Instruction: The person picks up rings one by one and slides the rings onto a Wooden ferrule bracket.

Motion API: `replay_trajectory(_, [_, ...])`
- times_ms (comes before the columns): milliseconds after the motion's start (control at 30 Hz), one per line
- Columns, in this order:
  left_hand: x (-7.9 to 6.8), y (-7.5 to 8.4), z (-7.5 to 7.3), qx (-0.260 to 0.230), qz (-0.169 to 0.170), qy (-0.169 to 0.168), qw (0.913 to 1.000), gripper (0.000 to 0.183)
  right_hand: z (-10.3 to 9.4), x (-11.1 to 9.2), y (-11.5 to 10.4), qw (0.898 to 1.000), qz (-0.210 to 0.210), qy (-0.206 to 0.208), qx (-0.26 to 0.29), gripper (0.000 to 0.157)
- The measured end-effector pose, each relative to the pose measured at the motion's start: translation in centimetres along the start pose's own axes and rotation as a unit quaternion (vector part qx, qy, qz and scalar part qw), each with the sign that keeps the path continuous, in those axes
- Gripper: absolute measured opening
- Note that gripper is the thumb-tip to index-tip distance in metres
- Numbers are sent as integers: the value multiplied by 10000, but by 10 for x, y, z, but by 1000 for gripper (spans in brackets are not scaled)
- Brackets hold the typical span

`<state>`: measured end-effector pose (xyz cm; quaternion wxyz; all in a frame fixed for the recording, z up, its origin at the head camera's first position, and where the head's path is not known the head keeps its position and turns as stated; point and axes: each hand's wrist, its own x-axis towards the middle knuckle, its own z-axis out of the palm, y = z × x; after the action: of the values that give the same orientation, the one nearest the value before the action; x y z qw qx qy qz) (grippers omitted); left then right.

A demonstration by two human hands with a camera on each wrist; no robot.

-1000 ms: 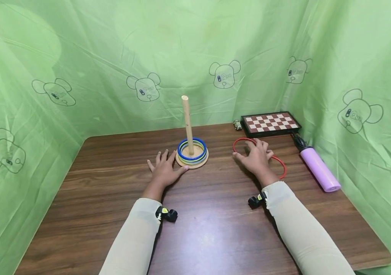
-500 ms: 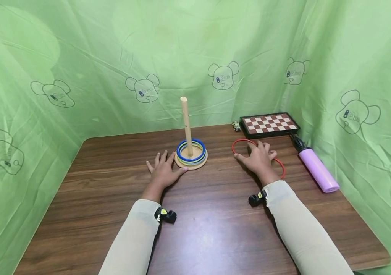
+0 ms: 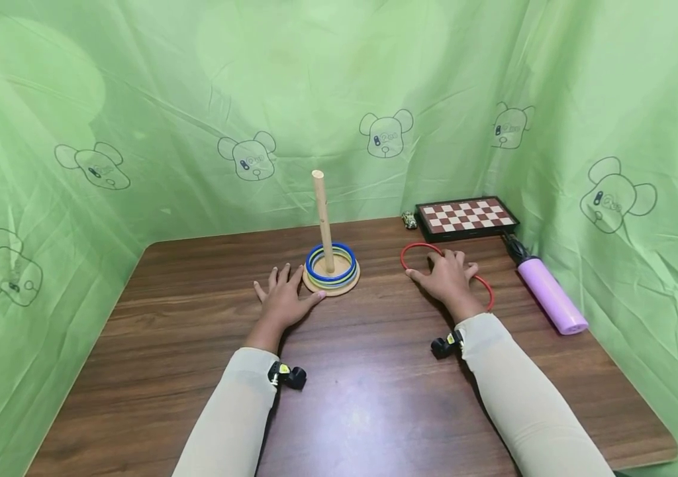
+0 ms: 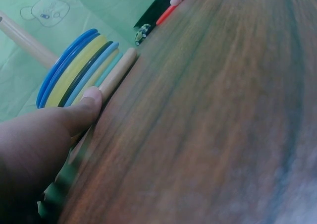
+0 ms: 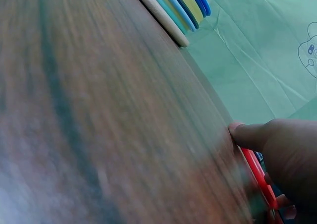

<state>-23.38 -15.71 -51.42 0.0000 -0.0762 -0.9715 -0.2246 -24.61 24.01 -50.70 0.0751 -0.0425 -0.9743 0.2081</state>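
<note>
A wooden peg [image 3: 323, 222] stands upright on a round wooden base [image 3: 317, 291], with a stack of coloured rings [image 3: 330, 279], blue on top, around its foot. My left hand [image 3: 282, 305] lies at the base's left side with spread fingers; its thumb [image 4: 90, 101] touches the edge. To the right, my right hand [image 3: 449, 281] rests over something red and ring-shaped [image 3: 417, 244] lying flat. Its fingers are spread and loosely bent, touching the red rim; the thumb [image 5: 242, 133] lies alongside. The hand hides the middle, so I cannot tell whether it is one ring or two.
A checkered board [image 3: 468, 215] lies at the back right, beside a tiny toy car [image 3: 409, 220]. A purple cylinder with a black end, like a hand pump [image 3: 553, 296], lies near the right edge. Green cloth [image 3: 315, 79] surrounds the wooden table [image 3: 166, 331] behind and at both sides.
Both hands keep their places, and the rings have not moved. Only the head view has shifted very slightly.
</note>
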Motion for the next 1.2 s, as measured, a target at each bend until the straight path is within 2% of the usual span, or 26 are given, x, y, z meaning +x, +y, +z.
replay_trajectory(367, [-1, 1, -1, 45, -38, -12, 10000, 99, 1, -1, -3, 9993, -173, 294, 171, 84])
replay_trajectory(567, [-2, 1, -1, 20, -68, -23, 10000, 99, -1, -6, -14, 9961, -465, 508, 556, 83])
replay_trajectory(967, [1, 0, 1, 76, -73, -76, 9999, 101, 0, -11, -30, 9854, -1218, 862, 822, 72])
replay_trajectory(1200, [2, -1, 3, 68, -81, -52, 9999, 102, -3, -9, -38, 9835, -1360, 846, 846, 72])
